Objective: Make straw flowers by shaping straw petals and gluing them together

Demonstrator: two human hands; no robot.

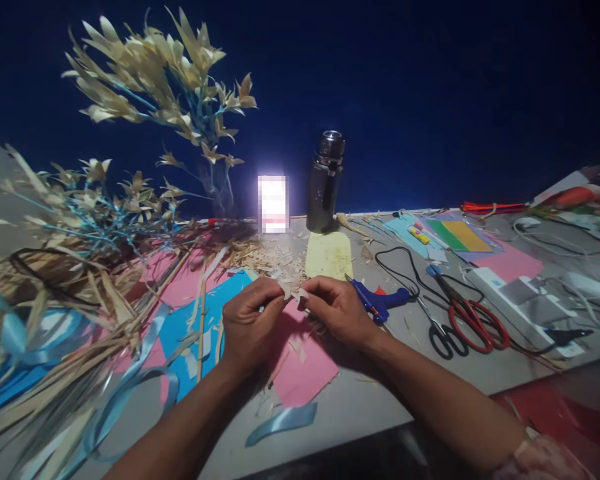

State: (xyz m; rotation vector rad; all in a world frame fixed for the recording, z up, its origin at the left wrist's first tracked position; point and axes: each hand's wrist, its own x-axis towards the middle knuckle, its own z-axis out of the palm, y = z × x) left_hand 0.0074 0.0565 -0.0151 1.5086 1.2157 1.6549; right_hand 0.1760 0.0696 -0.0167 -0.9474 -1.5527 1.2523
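Note:
Over a pink paper sheet (307, 373), my left hand (253, 319) and my right hand (339, 308) are close together with fingertips pinched. Between them they grip a small pale piece of dried husk (293, 293); its exact shape is partly hidden by the fingers. A blue glue gun (383, 301) lies just right of my right hand. Under and beside my left hand is a blue paper sheet (185, 360) with husk scraps on it. A short strip of light-blue ribbon (283, 423) rests nearer the table's front edge.
Black-handled scissors (445, 340), red-handled scissors (480, 327) and a white power strip (525, 307) with cables lie at right. A dark flask (325, 183) stands at the back beside a bright light (273, 203). Husk flowers on blue stems (180, 100) and loose husks (75, 373) fill the left.

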